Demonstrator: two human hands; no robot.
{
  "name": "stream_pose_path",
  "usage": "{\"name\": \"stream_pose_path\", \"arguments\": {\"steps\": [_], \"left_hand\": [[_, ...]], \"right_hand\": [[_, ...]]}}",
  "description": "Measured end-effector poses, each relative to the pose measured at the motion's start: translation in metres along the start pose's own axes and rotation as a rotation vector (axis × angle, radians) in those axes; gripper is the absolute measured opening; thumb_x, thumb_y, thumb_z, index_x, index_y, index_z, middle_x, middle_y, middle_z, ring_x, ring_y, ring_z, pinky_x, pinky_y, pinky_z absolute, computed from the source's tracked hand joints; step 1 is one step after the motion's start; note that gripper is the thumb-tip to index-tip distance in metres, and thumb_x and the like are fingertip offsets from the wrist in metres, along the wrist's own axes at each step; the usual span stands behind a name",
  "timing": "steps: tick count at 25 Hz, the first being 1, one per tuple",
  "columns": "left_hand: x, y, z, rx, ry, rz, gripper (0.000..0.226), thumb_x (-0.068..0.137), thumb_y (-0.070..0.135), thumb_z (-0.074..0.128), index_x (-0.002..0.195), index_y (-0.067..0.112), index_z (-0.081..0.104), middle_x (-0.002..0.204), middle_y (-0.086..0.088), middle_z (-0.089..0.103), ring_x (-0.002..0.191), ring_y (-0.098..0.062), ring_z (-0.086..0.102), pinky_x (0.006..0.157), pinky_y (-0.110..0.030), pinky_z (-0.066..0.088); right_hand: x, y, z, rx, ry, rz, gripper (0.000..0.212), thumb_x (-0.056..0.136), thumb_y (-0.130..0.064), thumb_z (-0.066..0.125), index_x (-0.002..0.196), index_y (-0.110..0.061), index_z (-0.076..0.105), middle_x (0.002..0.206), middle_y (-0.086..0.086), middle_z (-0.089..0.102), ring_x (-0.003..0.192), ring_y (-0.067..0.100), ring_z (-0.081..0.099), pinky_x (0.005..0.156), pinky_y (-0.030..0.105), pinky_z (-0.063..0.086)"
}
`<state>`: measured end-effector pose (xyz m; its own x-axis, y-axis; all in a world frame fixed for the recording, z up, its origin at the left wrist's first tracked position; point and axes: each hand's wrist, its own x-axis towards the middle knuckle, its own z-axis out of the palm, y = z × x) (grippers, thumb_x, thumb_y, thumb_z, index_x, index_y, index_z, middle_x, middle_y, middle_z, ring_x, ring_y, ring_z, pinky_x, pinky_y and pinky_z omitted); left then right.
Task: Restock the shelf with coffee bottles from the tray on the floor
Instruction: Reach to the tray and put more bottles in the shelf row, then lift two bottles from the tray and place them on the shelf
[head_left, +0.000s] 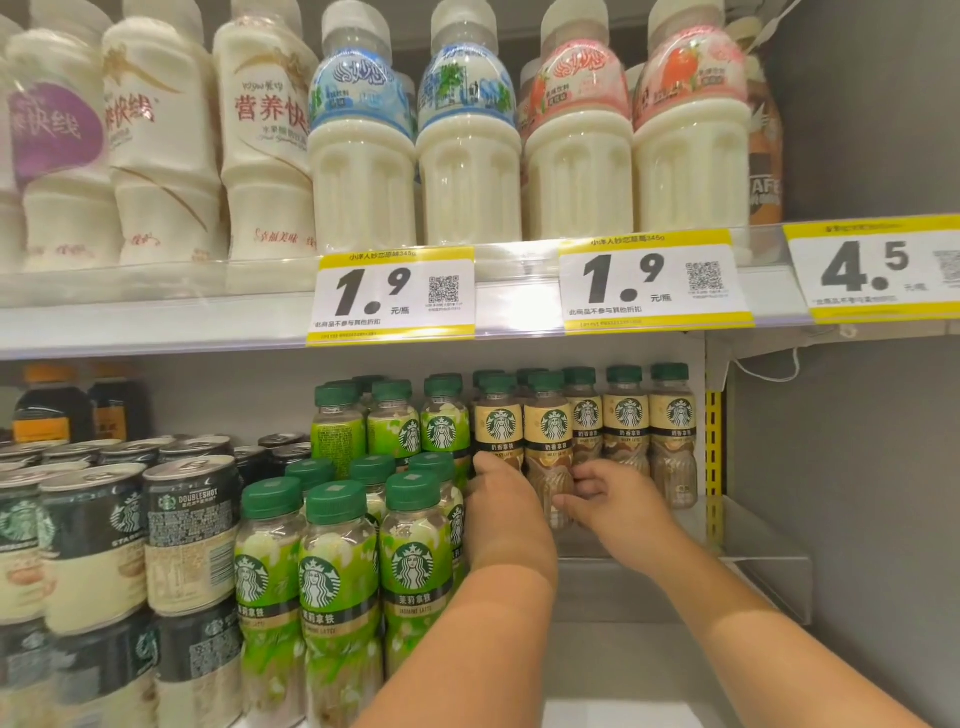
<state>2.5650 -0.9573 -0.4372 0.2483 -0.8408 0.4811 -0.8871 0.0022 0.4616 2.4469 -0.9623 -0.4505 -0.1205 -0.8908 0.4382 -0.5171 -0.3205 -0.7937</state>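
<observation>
Nearest, two bare forearms reach up and away onto the lower shelf, a smooth grey metal ledge. The left hand is curled, knuckles toward the camera, gripping a tan-labelled coffee bottle low on its body. The right hand wraps its fingers around the ribbed clear base of the neighbouring coffee bottle. Left of them stand glossy green-labelled bottles with green screw caps, then ridged cans. Farther back, more tan bottles line the rear.
</observation>
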Motion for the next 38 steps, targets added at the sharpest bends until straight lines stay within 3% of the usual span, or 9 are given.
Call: {"name": "stream_pose_path", "arguments": {"steps": [8,11,14,18,22,26,30,33,38], "left_hand": [[-0.003,-0.005,0.000,-0.125,-0.046,0.017,0.022,0.100,0.007,0.041,0.122,0.007,0.042,0.118,-0.010,0.063,0.105,-0.024,0.067,0.079,-0.027,0.054],[-0.015,-0.009,-0.016,-0.232,-0.148,0.083,0.038,0.095,0.005,0.047,0.133,0.008,0.042,0.128,-0.011,0.055,0.114,-0.027,0.058,0.081,-0.027,0.042],[-0.019,-0.011,-0.026,-0.137,-0.218,0.121,0.049,0.093,0.005,0.050,0.139,0.002,0.033,0.135,-0.015,0.049,0.119,-0.029,0.054,0.091,-0.030,0.045],[-0.033,-0.014,-0.044,0.077,-0.342,0.247,0.060,0.094,0.004,0.052,0.145,-0.003,0.020,0.146,-0.019,0.035,0.130,-0.031,0.046,0.100,-0.034,0.044],[-0.054,-0.017,-0.064,0.157,-0.465,0.391,0.061,0.090,0.000,0.053,0.145,0.003,0.025,0.146,-0.016,0.034,0.134,-0.034,0.038,0.104,-0.042,0.041],[-0.086,-0.036,-0.080,0.269,-0.445,0.690,0.055,0.092,0.008,0.051,0.143,0.005,0.031,0.141,-0.018,0.040,0.128,-0.036,0.040,0.102,-0.047,0.043],[-0.111,-0.069,-0.098,0.372,-0.382,0.841,0.045,0.097,0.027,0.047,0.136,0.008,0.038,0.136,-0.017,0.045,0.126,-0.037,0.042,0.102,-0.049,0.039],[-0.129,-0.106,-0.110,0.413,-0.330,0.924,0.062,0.098,0.045,0.040,0.146,0.008,0.029,0.146,-0.017,0.038,0.137,-0.037,0.032,0.113,-0.053,0.027],[-0.154,-0.170,-0.123,0.391,-0.297,0.968,0.077,0.097,0.060,0.027,0.155,0.013,0.011,0.162,-0.015,0.013,0.149,-0.036,0.008,0.118,-0.059,0.011]], "right_hand": [[-0.011,-0.003,0.000,-0.101,0.027,-0.050,0.030,0.085,-0.020,0.075,0.113,-0.015,0.069,0.083,-0.011,0.069,0.077,0.000,0.063,0.071,0.015,0.050],[-0.017,-0.009,-0.007,-0.227,0.010,-0.035,0.037,0.086,-0.022,0.073,0.122,-0.015,0.066,0.108,0.003,0.071,0.091,0.011,0.063,0.084,0.024,0.050],[-0.028,-0.013,-0.019,-0.490,-0.044,-0.073,0.053,0.091,-0.036,0.065,0.140,-0.020,0.051,0.135,0.002,0.059,0.119,0.017,0.057,0.099,0.030,0.046],[-0.051,-0.023,-0.041,-0.771,-0.106,-0.088,0.059,0.094,-0.042,0.056,0.148,-0.026,0.037,0.149,-0.003,0.047,0.133,0.019,0.047,0.108,0.037,0.042],[-0.081,-0.035,-0.058,-0.942,-0.156,-0.020,0.063,0.096,-0.051,0.047,0.152,-0.031,0.026,0.159,-0.005,0.031,0.144,0.021,0.032,0.115,0.038,0.032],[-0.126,-0.043,-0.068,-1.015,-0.152,0.033,0.072,0.094,-0.061,0.040,0.155,-0.032,0.014,0.164,-0.005,0.017,0.150,0.019,0.017,0.120,0.038,0.020],[-0.175,-0.058,-0.066,-1.088,-0.093,0.031,0.076,0.093,-0.067,0.033,0.155,-0.027,0.017,0.162,0.000,0.024,0.149,0.023,0.021,0.119,0.039,0.024],[-0.215,-0.070,-0.054,-1.088,-0.066,0.033,0.076,0.094,-0.065,0.032,0.156,-0.026,0.015,0.164,-0.001,0.018,0.151,0.022,0.013,0.122,0.039,0.017],[-0.285,-0.092,-0.023,-1.071,-0.029,0.059,0.074,0.096,-0.064,0.028,0.157,-0.028,0.008,0.166,-0.004,0.002,0.153,0.017,-0.002,0.122,0.037,0.005]]}}
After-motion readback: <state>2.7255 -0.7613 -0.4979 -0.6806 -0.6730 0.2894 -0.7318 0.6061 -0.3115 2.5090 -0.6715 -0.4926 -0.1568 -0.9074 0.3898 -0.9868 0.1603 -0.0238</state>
